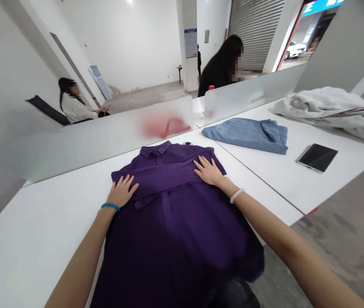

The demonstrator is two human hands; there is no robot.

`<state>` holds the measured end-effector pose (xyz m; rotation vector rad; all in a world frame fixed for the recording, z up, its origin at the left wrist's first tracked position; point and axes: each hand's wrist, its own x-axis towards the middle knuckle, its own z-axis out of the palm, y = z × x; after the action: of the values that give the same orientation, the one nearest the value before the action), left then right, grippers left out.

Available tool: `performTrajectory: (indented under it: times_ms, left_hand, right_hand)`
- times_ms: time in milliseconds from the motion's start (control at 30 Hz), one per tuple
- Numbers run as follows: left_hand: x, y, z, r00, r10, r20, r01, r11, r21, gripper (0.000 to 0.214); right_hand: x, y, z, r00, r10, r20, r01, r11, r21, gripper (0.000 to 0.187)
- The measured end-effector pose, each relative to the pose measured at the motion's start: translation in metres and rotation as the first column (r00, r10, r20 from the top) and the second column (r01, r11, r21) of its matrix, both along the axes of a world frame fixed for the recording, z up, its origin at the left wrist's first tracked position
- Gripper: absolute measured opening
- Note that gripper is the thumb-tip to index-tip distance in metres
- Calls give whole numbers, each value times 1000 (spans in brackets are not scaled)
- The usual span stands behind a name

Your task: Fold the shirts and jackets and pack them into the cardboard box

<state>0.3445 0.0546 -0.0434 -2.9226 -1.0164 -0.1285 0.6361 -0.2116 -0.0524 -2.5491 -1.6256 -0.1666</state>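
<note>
A purple button-up shirt (182, 209) lies front up on the white table, its collar toward the divider and its lower part hanging over the near edge. Its sleeves are laid across the chest, and a buttoned cuff shows near the left side. My left hand (122, 191), with a teal band at the wrist, rests flat on the left end of the folded sleeves, fingers spread. On the right shoulder side, my right hand (208, 171) lies flat with fingers apart, a white beaded bracelet on its wrist. Neither hand grips the cloth.
Folded blue jeans (246, 133), a dark-screened tablet (318, 157) and a pale grey heap of cloth (336, 109) lie on the table (53, 222) to the right. A frosted divider (105, 137) runs along the back. Two people sit beyond it.
</note>
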Motion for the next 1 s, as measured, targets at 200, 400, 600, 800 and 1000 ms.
performTrajectory:
  times_ms: [200,400,600,800,1000]
  left_hand:
    - [25,1,25,983,-109,150,91,988,122,47]
    - [85,24,17,999,-32,43,33,999,-42,56]
    - [98,47,0,997,77,28,-74,993,-95,72]
    - [94,53,-1,969,218,115,-209,974,-88,78]
    - [45,3,-3,967,144,211,-167,981,95,71]
  right_hand:
    - [-10,-7,5,988,94,120,-113,980,162,51]
    - [-6,-5,-1,996,-78,-42,81,993,81,65]
    - [-4,-3,-4,997,-63,-46,66,996,63,65]
    - [-2,-3,-1,995,-64,-78,66,997,29,66]
    - [0,-2,-1,994,-60,-95,60,998,2,67]
